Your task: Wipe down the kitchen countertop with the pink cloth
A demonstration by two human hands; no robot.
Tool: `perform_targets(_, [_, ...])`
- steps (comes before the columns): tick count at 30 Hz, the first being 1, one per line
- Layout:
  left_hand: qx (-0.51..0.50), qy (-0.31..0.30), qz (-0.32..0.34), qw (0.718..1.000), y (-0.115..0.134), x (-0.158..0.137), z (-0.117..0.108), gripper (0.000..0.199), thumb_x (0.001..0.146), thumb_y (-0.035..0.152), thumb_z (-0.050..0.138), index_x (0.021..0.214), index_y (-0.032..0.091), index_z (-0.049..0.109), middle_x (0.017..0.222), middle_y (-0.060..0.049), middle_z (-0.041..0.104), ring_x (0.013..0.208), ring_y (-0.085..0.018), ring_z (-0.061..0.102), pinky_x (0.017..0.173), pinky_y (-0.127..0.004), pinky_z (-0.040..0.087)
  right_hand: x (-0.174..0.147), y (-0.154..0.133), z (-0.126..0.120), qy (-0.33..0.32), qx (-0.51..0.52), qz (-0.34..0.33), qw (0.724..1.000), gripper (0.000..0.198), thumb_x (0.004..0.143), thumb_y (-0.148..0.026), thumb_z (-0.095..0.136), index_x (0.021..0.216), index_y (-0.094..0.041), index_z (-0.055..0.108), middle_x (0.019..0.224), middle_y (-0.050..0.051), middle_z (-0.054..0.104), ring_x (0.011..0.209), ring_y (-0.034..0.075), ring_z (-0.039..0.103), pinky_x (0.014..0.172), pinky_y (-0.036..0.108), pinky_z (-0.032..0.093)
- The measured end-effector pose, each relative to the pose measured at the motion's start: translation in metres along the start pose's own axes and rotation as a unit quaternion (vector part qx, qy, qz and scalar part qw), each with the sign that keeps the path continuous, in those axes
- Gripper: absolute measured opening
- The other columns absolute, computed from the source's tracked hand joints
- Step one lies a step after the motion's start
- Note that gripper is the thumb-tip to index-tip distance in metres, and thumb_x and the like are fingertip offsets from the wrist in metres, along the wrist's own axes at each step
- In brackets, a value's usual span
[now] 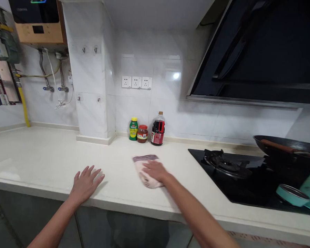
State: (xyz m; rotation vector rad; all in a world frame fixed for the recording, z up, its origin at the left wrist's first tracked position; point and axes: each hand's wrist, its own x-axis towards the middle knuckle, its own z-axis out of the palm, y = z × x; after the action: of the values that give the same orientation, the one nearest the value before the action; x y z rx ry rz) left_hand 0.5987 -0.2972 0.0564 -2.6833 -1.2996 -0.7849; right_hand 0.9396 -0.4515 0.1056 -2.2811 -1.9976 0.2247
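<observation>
My right hand (156,170) presses flat on a pale pink cloth (144,177) with a greyish-purple border, spread on the white countertop (113,193). Its fingers look slightly blurred and reach over the middle of the cloth. Over the counter's front part, to the left of the cloth, my left hand (85,184) has its fingers spread and holds nothing. Behind the cloth, against the wall, stand a green bottle with a yellow cap (133,129), a red-lidded jar (142,134) and a large bottle of dark liquid (157,130).
A black gas stove (248,186) is set into the counter on the right, with a wok (297,146) on its far burner. A turquoise round container (292,195) sits near its front edge. The dark range hood (260,55) overhangs it. A wall pillar (90,75) juts out at left.
</observation>
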Motion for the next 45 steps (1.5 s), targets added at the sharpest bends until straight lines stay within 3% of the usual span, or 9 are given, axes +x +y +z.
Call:
perform_targets(3, [-0.003, -0.036, 0.042, 0.998, 0.001, -0.002, -0.005, 0.040, 0.096, 0.052, 0.039, 0.117, 0.038, 0.069, 0.138, -0.006, 0.062, 0.137, -0.034, 0.046, 0.111, -0.065, 0.028, -0.064, 0.082, -0.003, 0.021, -0.038, 0.115, 0.992, 0.051, 0.103, -0.040, 0.026, 0.148, -0.027, 0.046, 0.160, 0.000, 0.029, 0.149, 0.024, 0.018, 0.121, 0.047, 0.013])
perform_targets(6, [-0.001, -0.044, 0.050, 0.998, 0.003, -0.003, -0.006, 0.043, 0.098, 0.052, 0.035, 0.119, 0.036, 0.068, 0.138, -0.006, 0.062, 0.135, -0.034, 0.048, 0.109, -0.065, 0.030, -0.132, 0.131, 0.006, 0.025, -0.069, 0.204, 0.976, 0.053, 0.100, -0.037, 0.027, 0.145, -0.024, 0.052, 0.158, 0.003, 0.032, 0.149, 0.025, 0.019, 0.121, 0.045, 0.014])
perform_targets(9, [0.011, -0.035, 0.035, 0.999, 0.008, -0.002, -0.003, 0.050, 0.097, 0.058, 0.033, 0.126, 0.032, 0.065, 0.144, -0.009, 0.058, 0.138, -0.034, 0.044, 0.110, -0.064, 0.030, -0.175, 0.140, 0.022, 0.028, -0.078, 0.281, 0.956, 0.061, 0.099, -0.044, 0.024, 0.152, -0.019, 0.040, 0.160, 0.006, 0.028, 0.149, 0.025, 0.019, 0.121, 0.046, 0.018])
perform_targets(13, [0.005, -0.028, 0.048, 0.998, 0.013, 0.000, 0.004, 0.057, 0.096, 0.062, 0.032, 0.132, 0.029, 0.061, 0.150, -0.009, 0.051, 0.142, -0.033, 0.040, 0.111, -0.060, 0.031, -0.170, 0.097, 0.033, 0.036, -0.072, 0.341, 0.937, 0.071, 0.098, -0.058, 0.025, 0.157, -0.017, 0.030, 0.162, 0.010, 0.021, 0.149, 0.028, 0.018, 0.120, 0.051, 0.019])
perform_targets(22, [-0.003, -0.047, 0.135, 0.990, -0.004, -0.004, 0.011, 0.048, 0.096, 0.051, 0.038, 0.136, 0.035, 0.059, 0.147, -0.002, 0.055, 0.139, -0.030, 0.046, 0.110, -0.054, 0.035, -0.108, -0.102, 0.041, 0.046, 0.039, 0.044, 0.997, 0.077, 0.093, -0.066, 0.048, 0.157, -0.027, 0.027, 0.164, 0.008, 0.011, 0.150, 0.033, 0.007, 0.121, 0.059, 0.007])
perform_targets(28, [0.045, -0.074, 0.178, 0.980, -0.011, 0.002, 0.009, 0.049, 0.098, 0.040, 0.030, 0.138, 0.035, 0.058, 0.151, 0.001, 0.050, 0.142, -0.027, 0.042, 0.107, -0.050, 0.039, -0.081, -0.181, 0.091, 0.148, -0.069, -0.028, 0.986, 0.091, 0.084, -0.054, 0.072, 0.151, -0.007, 0.031, 0.156, 0.026, 0.027, 0.144, 0.044, 0.022, 0.117, 0.064, 0.025])
perform_targets(33, [0.050, -0.068, 0.194, 0.977, -0.015, 0.006, 0.011, 0.050, 0.097, 0.035, 0.029, 0.134, 0.037, 0.061, 0.149, 0.003, 0.054, 0.140, -0.025, 0.045, 0.103, -0.046, 0.044, -0.073, -0.174, 0.096, 0.228, -0.147, -0.054, 0.961, 0.056, 0.097, -0.034, 0.057, 0.145, -0.012, 0.039, 0.149, 0.018, 0.042, 0.135, 0.037, 0.039, 0.109, 0.052, 0.043])
perform_targets(39, [0.003, -0.073, 0.162, 0.984, -0.018, 0.011, 0.009, 0.048, 0.094, 0.040, 0.033, 0.130, 0.034, 0.065, 0.141, 0.003, 0.061, 0.136, -0.022, 0.051, 0.101, -0.040, 0.047, -0.083, -0.145, 0.082, 0.259, -0.166, -0.104, 0.946, 0.071, 0.082, -0.037, 0.075, 0.141, -0.019, 0.040, 0.139, 0.016, 0.049, 0.121, 0.037, 0.047, 0.098, 0.054, 0.047])
perform_targets(45, [-0.024, -0.054, 0.125, 0.990, -0.014, 0.011, 0.006, 0.049, 0.095, 0.055, 0.026, 0.120, 0.042, 0.066, 0.139, 0.015, 0.061, 0.133, -0.015, 0.053, 0.104, -0.034, 0.044, -0.123, -0.066, 0.106, 0.368, -0.167, -0.091, 0.910, 0.053, 0.080, -0.039, 0.078, 0.122, -0.019, 0.052, 0.108, 0.010, 0.061, 0.100, 0.031, 0.052, 0.085, 0.049, 0.046])
